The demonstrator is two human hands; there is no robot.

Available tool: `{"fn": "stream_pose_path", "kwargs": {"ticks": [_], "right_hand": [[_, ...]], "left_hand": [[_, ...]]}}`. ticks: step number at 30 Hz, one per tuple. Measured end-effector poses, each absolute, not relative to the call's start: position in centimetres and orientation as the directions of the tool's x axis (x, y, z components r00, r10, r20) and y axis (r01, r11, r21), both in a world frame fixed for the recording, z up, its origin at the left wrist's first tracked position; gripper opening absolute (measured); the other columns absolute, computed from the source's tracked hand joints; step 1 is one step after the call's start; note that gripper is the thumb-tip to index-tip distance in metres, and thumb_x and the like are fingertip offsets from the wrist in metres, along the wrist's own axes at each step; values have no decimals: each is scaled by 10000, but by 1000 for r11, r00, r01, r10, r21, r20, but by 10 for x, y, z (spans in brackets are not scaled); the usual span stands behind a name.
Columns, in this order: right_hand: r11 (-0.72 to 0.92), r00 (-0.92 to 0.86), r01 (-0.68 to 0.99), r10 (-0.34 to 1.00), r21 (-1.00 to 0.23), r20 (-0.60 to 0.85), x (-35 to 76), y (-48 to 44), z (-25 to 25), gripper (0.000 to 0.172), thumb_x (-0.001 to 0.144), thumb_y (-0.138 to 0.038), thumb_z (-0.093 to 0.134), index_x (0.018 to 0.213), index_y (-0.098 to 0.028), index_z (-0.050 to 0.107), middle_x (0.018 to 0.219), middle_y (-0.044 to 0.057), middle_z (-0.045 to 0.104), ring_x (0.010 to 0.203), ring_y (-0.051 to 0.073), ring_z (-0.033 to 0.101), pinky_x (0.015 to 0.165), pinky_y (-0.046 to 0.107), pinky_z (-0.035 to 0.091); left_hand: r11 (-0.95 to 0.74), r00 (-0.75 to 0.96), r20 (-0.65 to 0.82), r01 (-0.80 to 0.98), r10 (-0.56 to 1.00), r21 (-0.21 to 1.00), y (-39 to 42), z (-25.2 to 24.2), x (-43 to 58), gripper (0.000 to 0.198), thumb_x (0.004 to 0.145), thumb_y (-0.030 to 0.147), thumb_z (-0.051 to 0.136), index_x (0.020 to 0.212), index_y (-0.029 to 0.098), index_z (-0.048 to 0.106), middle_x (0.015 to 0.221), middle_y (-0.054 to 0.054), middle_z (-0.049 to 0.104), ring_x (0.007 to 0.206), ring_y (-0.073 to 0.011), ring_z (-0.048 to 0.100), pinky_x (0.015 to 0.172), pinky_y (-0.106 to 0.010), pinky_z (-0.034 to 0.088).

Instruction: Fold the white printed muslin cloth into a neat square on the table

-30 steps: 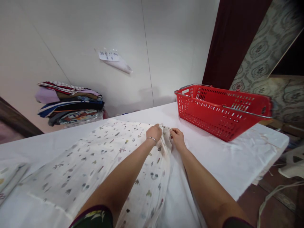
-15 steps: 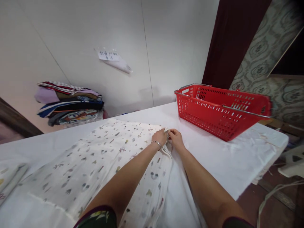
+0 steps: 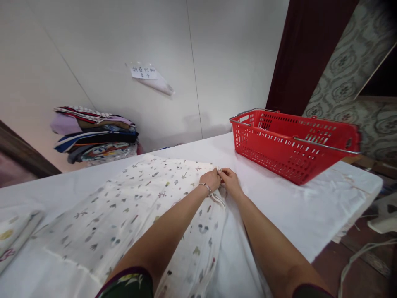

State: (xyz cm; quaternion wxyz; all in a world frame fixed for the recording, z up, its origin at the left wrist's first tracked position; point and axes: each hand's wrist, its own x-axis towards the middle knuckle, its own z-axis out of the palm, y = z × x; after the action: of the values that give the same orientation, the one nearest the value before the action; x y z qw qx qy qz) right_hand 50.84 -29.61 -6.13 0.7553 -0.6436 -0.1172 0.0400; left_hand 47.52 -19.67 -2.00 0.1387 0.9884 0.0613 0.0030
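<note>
White-draped table [image 3: 294, 211] bears printed fabric [image 3: 136, 194] before a pale wall [image 3: 235, 54]

Taking the view as a clock face, a white-covered table [image 3: 279, 219] is filling the lower half. A thin printed fabric [image 3: 130, 207] is spreading from the centre toward seven o'clock, a folded printed cloth [image 3: 14, 231] is lying at eight, and a red basket [image 3: 273, 154] is standing at three.

A single head-worn camera looks forward and down from above and behind the left grip [image 3: 211, 180] and right grip [image 3: 230, 181], near enough for both forearms [image 3: 169, 225] to span the lower foreground, taking in the bench [image 3: 276, 215] around them and the wall [image 3: 155, 33] beyond.
</note>
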Motion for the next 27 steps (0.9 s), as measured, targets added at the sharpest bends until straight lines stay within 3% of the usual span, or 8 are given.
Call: {"fn": "stream_pose_path", "kwargs": {"ticks": [11, 20, 27], "right_hand": [[153, 982, 114, 135, -982, 135, 512, -296, -65, 236, 655, -398, 593, 735, -176, 594, 618, -25, 567, 542, 103, 481, 510, 223, 417], [160, 979, 129, 136, -979, 151, 509, -296, -62, 238, 640, -392, 613, 720, -168, 602, 626, -26, 567, 554, 104, 490, 514, 228, 419], [183, 975, 115, 168, -976, 146, 512, -296, -63, 247, 623, -393, 625, 730, -170, 616, 638, -20, 587, 564, 106, 513, 517, 227, 434]], "left_hand": [[-948, 998, 28, 45, 57, 314, -182, -18, 474, 377, 917, 335, 217, 979, 234, 576, 977, -33, 668, 892, -164, 611, 704, -245, 428], [-976, 995, 65, 58, 73, 210, -187, -16, 464, 386, 912, 381, 234, 996, 210, 570, 872, -72, 656, 832, -211, 612, 702, -302, 427], [-981, 986, 160, 6, 38, 195, -189, -16, 464, 310, 881, 372, 327, 1012, 223, 565, 1040, -65, 564, 920, -190, 572, 709, -280, 435]]}}
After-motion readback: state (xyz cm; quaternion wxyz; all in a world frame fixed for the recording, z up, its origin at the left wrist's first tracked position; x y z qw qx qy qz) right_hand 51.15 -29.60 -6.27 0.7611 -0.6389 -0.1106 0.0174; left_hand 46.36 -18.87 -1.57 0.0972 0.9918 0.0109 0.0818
